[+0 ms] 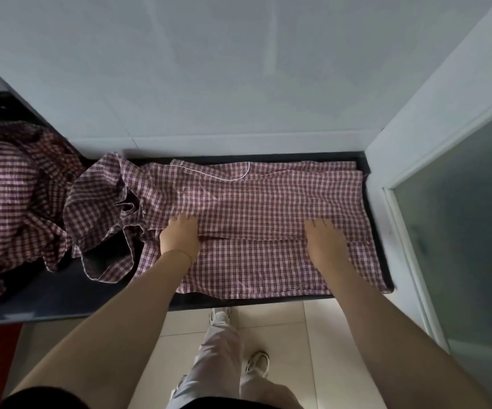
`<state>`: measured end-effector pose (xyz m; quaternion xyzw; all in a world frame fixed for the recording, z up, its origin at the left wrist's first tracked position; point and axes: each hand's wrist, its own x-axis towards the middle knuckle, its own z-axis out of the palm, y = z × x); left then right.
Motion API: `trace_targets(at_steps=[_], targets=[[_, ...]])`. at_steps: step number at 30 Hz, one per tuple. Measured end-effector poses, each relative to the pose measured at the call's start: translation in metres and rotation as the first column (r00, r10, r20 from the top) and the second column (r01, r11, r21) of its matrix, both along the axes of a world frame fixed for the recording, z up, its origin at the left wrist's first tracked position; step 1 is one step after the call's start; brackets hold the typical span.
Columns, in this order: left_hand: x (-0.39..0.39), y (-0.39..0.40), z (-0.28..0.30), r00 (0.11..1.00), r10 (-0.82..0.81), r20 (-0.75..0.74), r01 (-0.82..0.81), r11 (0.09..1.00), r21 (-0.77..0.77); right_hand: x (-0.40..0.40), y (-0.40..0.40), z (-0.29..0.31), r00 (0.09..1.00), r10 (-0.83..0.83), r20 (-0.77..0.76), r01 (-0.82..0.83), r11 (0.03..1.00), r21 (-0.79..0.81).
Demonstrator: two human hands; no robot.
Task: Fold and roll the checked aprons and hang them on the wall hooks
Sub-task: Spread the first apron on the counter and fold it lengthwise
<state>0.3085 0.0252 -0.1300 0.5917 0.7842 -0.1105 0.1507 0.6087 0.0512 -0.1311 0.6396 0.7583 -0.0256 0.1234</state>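
Note:
A red-and-white checked apron lies spread on a dark counter, with its far part folded toward me along a fold edge near the middle. My left hand lies on that fold edge at its left end, and its fingertips are tucked under the cloth. My right hand lies on the same edge further right, fingertips also hidden under the fabric. The apron's left end is bunched, with loose straps.
More crumpled checked aprons are heaped on the counter at the left. A pale tiled wall rises behind the counter. A frosted glass door frame stands at the right. My legs and shoes are on the tiled floor below.

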Motion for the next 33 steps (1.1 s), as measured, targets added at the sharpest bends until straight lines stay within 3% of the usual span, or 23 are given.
trace_targets(at_steps=[3,5,7,10,12,14,16,19,20,22,24,25,27,29,31,33], targets=[[-0.001,0.005,0.003,0.982,0.145,0.117,-0.158,0.982,0.108,-0.006,0.007,0.007,0.965,-0.184,-0.184,0.189,0.982,0.009],[-0.001,0.01,0.011,0.898,0.286,0.333,-0.354,0.921,0.163,-0.009,0.016,0.014,0.865,-0.335,-0.374,0.354,0.935,-0.021],[-0.003,0.019,0.027,0.804,0.336,0.49,-0.469,0.865,0.176,-0.011,0.032,0.028,0.812,-0.371,-0.451,0.387,0.92,-0.06],[-0.009,0.044,0.074,0.804,0.259,0.535,-0.478,0.816,0.324,-0.015,0.06,0.075,0.782,-0.303,-0.546,0.369,0.929,0.013],[-0.009,0.057,0.115,0.819,0.168,0.548,-0.473,0.739,0.48,-0.021,0.073,0.117,0.759,-0.183,-0.625,0.403,0.886,0.229],[-0.005,0.06,0.148,0.825,0.044,0.564,-0.476,0.592,0.65,-0.024,0.08,0.151,0.767,-0.029,-0.641,0.45,0.736,0.505],[0.001,0.048,0.165,0.859,-0.094,0.502,-0.408,0.465,0.785,-0.021,0.076,0.172,0.761,0.083,-0.643,0.469,0.614,0.635],[0.009,0.018,0.153,0.915,-0.175,0.364,-0.24,0.489,0.839,-0.006,0.051,0.17,0.797,0.103,-0.595,0.413,0.626,0.662],[0.01,0.006,0.143,0.928,-0.178,0.328,-0.186,0.542,0.82,0.001,0.037,0.166,0.801,0.09,-0.592,0.389,0.674,0.628],[0.013,-0.017,0.12,0.955,-0.086,0.283,-0.119,0.763,0.636,0.013,0.008,0.159,0.786,-0.061,-0.616,0.403,0.805,0.435],[0.022,-0.04,0.103,0.977,0.04,0.211,-0.097,0.96,0.264,0.026,-0.018,0.148,0.817,-0.293,-0.497,0.406,0.904,0.135],[0.025,-0.049,0.096,0.983,0.061,0.176,-0.076,0.994,0.082,0.031,-0.028,0.14,0.852,-0.359,-0.38,0.381,0.924,-0.02],[0.032,-0.062,0.081,0.992,0.022,0.124,0.002,0.982,-0.189,0.038,-0.044,0.12,0.927,-0.351,-0.131,0.312,0.917,-0.247],[0.041,-0.072,0.069,0.995,-0.028,0.092,0.058,0.94,-0.336,0.038,-0.057,0.104,0.963,-0.267,0.028,0.259,0.896,-0.361],[0.05,-0.08,0.06,0.998,-0.049,0.047,0.063,0.931,-0.36,0.035,-0.064,0.088,0.971,-0.234,0.053,0.236,0.892,-0.386],[0.061,-0.086,0.054,0.998,-0.055,0.032,0.062,0.954,-0.295,0.031,-0.069,0.071,0.974,-0.228,-0.016,0.203,0.895,-0.397]])
